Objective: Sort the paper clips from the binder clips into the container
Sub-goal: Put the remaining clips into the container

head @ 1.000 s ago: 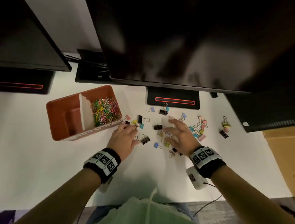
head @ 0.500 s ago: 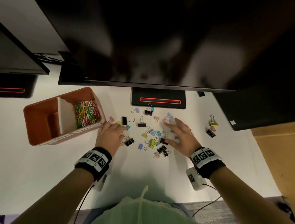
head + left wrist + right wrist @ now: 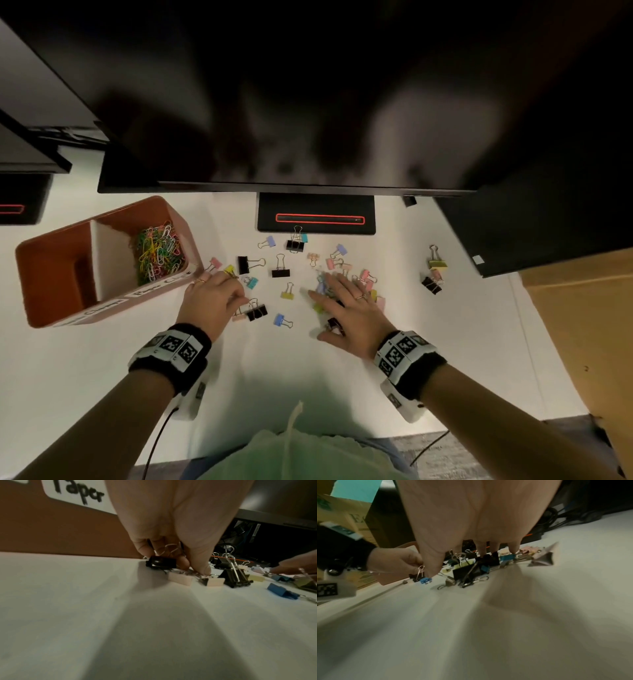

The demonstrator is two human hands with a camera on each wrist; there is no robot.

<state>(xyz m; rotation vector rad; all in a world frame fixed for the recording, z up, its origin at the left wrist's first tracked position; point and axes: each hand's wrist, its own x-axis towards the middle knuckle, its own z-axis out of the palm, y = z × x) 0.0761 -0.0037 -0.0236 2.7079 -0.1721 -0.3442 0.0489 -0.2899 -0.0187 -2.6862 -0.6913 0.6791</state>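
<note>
Binder clips (image 3: 281,270) lie scattered on the white desk (image 3: 85,370), between the orange container (image 3: 44,274) and the monitor base (image 3: 317,214), in black, pink, yellow, blue and lilac. A separate trio sits well apart at far right (image 3: 434,274). Paper clips (image 3: 157,251): a multicoloured heap in the container's right compartment, behind a white divider. The left compartment is in shadow; contents cannot be made out. Front labels are blurred in the head view; the left wrist view reads "Paper" (image 3: 80,493) on one, cut off by the hand.

Left hand (image 3: 214,301): palm down just beside the container's near right corner, fingers curled under. In the wrist view its fingertips (image 3: 199,566) pinch down at the wire handles of a pink binder clip (image 3: 180,579), with a black binder clip (image 3: 161,562) tucked against the curled fingers. Which clip is actually gripped is partly hidden by the fingers.

Right hand (image 3: 349,308): flat, fingers spread and straight, resting over a cluster of clips, holding nothing. Several clips under the palm are hidden in the head view. The wrist view shows a black binder clip (image 3: 464,574) below the palm and blue ones (image 3: 506,558) at the fingertips; this frame is motion-blurred.

Both wrists carry black bands with printed marker tags (image 3: 174,346). A large dark monitor (image 3: 308,102) fills the upper frame. A cardboard box (image 3: 582,325) is cut off at the right.
</note>
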